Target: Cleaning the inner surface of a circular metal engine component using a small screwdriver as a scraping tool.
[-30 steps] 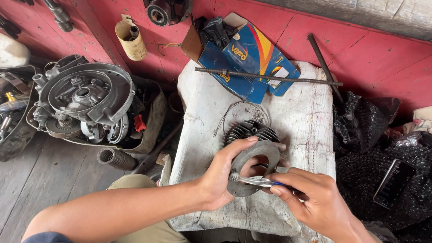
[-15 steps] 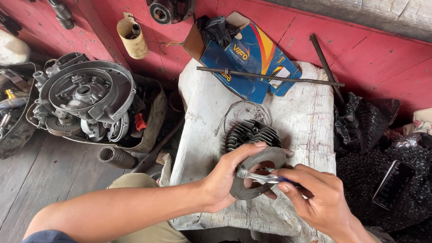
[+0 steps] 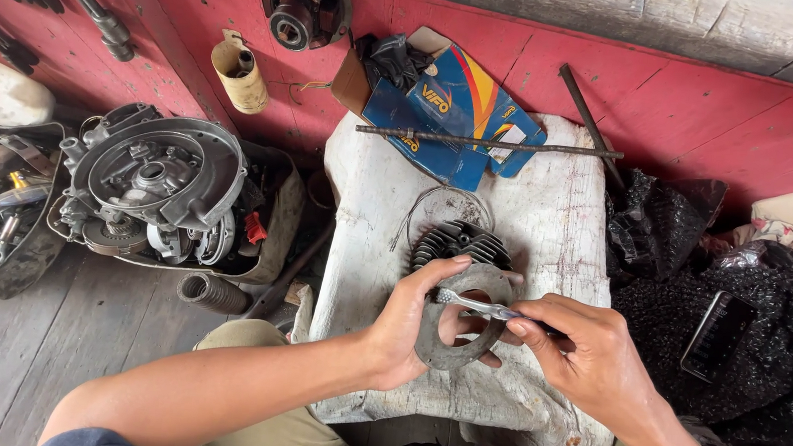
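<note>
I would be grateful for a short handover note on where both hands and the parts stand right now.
Left hand: grip closed on a grey ring-shaped gasket, held over the white bench.
Right hand: grip closed on a thin metal tool, its tip lying across the gasket's upper edge.
The finned cylinder sits on the bench just behind the gasket, with a wire ring beyond it. A long rod lies across the bench's far end on a blue box.
Done: gasket is off the cylinder and in hand.
Left: tool is on the gasket; how much of its surface is finished cannot be judged.
</note>
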